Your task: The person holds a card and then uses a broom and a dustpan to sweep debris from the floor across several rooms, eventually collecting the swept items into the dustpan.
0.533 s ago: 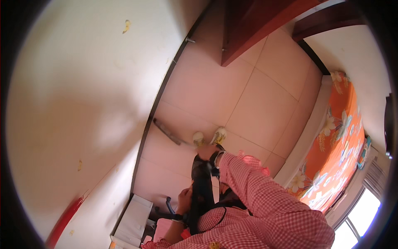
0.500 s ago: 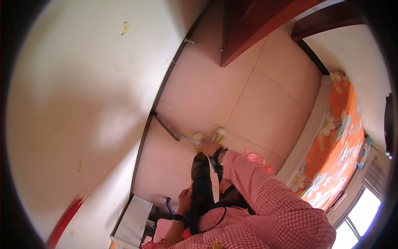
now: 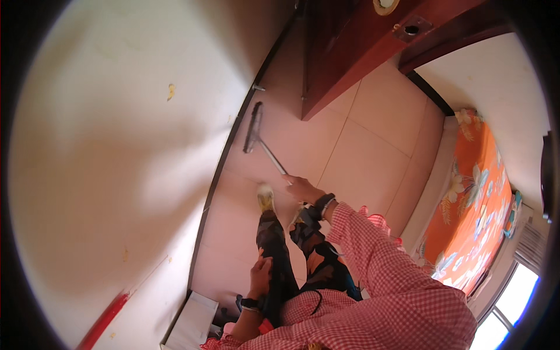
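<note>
- Two hands show, both the wearer's: the right hand (image 3: pixel 301 189) is wrapped around the handle of a brush (image 3: pixel 253 127); the left hand (image 3: pixel 261 274) rests with bent fingers against the left leg (image 3: pixel 274 233), and whether it grips anything I cannot tell.
- One brush, its long dark head out ahead of the feet, close beside the wall (image 3: pixel 128 169) and near the door; its pale handle slants back to the right hand.
- Two shoes: the left shoe (image 3: pixel 265 198) in plain view, the right shoe (image 3: pixel 296 217) partly hidden behind the right arm.
- Two dark wristbands, one per wrist.
- One dark red door (image 3: pixel 350 64) juts over the floor, its lower corner pointing toward the brush; one small door stop (image 3: pixel 258 88) sticks out from the wall's foot.
- One bed with an orange floral cover (image 3: pixel 466 198) on the right; one white cabinet (image 3: pixel 191 321) at lower left, against the wall.
- A dark skirting (image 3: pixel 203 219) bounds the floor on the left, the bed's pale base on the right.
- Pinkish tiled floor (image 3: pixel 373 151) spreads between brush and bed, narrowing toward the door.
</note>
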A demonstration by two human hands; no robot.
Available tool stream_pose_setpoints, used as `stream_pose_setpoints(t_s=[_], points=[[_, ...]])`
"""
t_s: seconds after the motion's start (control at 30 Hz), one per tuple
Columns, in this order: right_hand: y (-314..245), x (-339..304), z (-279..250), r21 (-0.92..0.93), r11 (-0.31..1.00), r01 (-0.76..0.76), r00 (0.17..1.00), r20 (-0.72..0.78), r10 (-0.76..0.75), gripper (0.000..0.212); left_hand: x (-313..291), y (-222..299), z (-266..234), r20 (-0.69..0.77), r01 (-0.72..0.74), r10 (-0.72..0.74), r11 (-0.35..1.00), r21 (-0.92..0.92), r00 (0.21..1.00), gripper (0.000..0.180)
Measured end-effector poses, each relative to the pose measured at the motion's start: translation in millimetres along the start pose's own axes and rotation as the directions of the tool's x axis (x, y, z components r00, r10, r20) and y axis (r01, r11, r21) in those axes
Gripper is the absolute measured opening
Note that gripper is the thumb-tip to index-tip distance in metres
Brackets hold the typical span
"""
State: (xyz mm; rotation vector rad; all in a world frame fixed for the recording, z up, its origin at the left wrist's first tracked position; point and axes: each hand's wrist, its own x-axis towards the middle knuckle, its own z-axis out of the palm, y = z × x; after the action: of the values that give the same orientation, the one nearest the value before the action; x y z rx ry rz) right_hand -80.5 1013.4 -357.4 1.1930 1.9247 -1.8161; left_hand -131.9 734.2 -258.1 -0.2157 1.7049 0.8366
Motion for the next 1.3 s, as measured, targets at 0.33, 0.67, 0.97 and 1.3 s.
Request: stream_pose_setpoints(t_s=[0.33,0.67,0.97,1.3], points=[[14,10,-33,-0.02,0.985,-0.174,0.983,-0.058,0.173,0.046,50,73,-22,0.091,0.115,-0.11,0.992,-0.056,0.99,0.02],[-57,152,-123,-0.151,0.985,-0.082,0.897,-0.442,0.007,0.041,96,95,-58,0.14,0.209,-0.201,0.977,-0.045,0.97,0.021],[-91,257,-196,0.401,0.915,-0.032,0.878,-0.427,0.218,0.042,88,124,-70,0.066,0.188,-0.188,0.982,0.012,0.98,0.02],[-24,134,-93,0.485,0.844,-0.23,0.939,-0.119,0.324,0.053,96,124,-64,0.131,0.129,-0.145,0.984,0.12,0.981,0.021]])
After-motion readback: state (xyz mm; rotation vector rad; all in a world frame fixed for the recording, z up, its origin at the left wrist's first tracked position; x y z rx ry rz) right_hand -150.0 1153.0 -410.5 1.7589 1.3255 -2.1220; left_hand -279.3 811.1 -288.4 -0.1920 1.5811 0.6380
